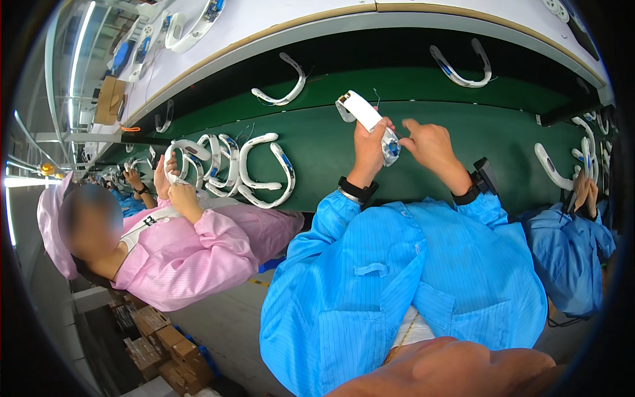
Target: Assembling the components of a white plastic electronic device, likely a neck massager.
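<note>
My left hand (368,151) is wrapped round a white curved neckband housing (362,109) and holds it above the green work surface. The housing's lower end is open, showing blue and silvery parts (391,151) inside. A thin wire (377,96) sticks up beside it. My right hand (431,149) is close to the open end, its fingers bent. Whatever those fingertips pinch is too small to make out. Both wrists carry black bands, and a dark box-like device (485,175) sits at the right wrist.
Several white U-shaped neckbands (268,173) lie to the left on the green surface (317,132). Two more, a left one (284,83) and a right one (463,73), lie farther back under a white shelf (317,21). A co-worker in pink (192,258) handles neckbands at left; another in blue (569,251) works at right.
</note>
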